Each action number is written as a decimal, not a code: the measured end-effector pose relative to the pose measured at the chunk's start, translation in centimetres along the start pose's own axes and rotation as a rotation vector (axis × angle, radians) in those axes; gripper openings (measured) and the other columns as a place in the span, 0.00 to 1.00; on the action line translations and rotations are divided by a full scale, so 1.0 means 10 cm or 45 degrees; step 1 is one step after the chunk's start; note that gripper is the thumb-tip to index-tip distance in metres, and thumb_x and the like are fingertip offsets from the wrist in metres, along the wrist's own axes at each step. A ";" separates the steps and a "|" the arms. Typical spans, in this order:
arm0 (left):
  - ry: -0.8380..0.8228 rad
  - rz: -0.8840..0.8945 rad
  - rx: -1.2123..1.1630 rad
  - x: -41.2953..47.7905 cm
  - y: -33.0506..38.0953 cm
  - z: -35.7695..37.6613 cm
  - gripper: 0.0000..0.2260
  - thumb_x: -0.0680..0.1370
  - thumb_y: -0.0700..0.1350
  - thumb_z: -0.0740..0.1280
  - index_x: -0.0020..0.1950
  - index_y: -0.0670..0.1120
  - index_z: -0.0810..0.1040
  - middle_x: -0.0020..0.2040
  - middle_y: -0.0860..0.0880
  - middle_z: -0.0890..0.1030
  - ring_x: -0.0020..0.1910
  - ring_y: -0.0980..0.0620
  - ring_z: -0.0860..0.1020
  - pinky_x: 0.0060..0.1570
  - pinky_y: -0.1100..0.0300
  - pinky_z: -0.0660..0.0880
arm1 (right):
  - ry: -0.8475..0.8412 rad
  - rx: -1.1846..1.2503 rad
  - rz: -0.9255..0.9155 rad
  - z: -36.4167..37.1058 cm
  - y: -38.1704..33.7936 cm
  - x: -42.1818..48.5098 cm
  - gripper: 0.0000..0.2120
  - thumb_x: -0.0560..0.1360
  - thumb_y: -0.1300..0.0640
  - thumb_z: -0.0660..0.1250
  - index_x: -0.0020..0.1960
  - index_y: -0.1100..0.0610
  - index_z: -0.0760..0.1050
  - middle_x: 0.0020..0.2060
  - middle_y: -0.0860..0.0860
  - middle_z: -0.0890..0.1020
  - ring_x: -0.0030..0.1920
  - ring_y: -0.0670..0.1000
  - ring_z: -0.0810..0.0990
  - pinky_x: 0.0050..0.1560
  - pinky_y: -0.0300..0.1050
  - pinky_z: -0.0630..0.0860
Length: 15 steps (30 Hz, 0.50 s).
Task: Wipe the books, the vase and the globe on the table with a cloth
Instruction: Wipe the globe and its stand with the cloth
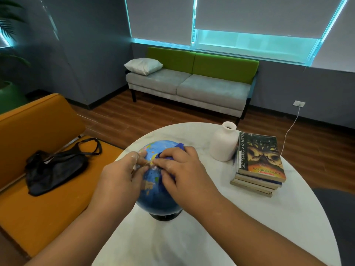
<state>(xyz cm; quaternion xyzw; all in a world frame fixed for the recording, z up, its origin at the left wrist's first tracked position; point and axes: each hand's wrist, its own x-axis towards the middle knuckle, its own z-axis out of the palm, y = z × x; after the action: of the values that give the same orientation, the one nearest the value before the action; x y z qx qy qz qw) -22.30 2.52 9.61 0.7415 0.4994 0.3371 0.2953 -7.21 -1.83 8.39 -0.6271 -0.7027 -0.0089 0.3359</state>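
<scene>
One vase (222,146), four books (259,158) — left hand (119,175) round one globe (156,201), right hand (184,169) round cloth (179,146).

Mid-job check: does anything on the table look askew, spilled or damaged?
Only the stack of books: its lower books jut out unevenly under the top one. The white vase stands upright, the globe sits on its base; nothing is spilled.
</scene>
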 end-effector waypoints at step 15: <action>-0.028 -0.092 -0.124 -0.02 0.05 0.02 0.10 0.78 0.37 0.67 0.43 0.53 0.74 0.55 0.63 0.76 0.34 0.71 0.77 0.33 0.79 0.69 | 0.074 -0.225 -0.415 0.04 0.02 -0.10 0.13 0.68 0.60 0.72 0.53 0.55 0.83 0.51 0.48 0.83 0.52 0.50 0.67 0.58 0.40 0.69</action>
<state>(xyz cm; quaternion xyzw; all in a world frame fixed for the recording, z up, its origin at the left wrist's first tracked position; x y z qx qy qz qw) -21.89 2.19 9.79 0.7115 0.5055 0.3418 0.3484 -7.26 -2.46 7.51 -0.5315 -0.7814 -0.1429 0.2939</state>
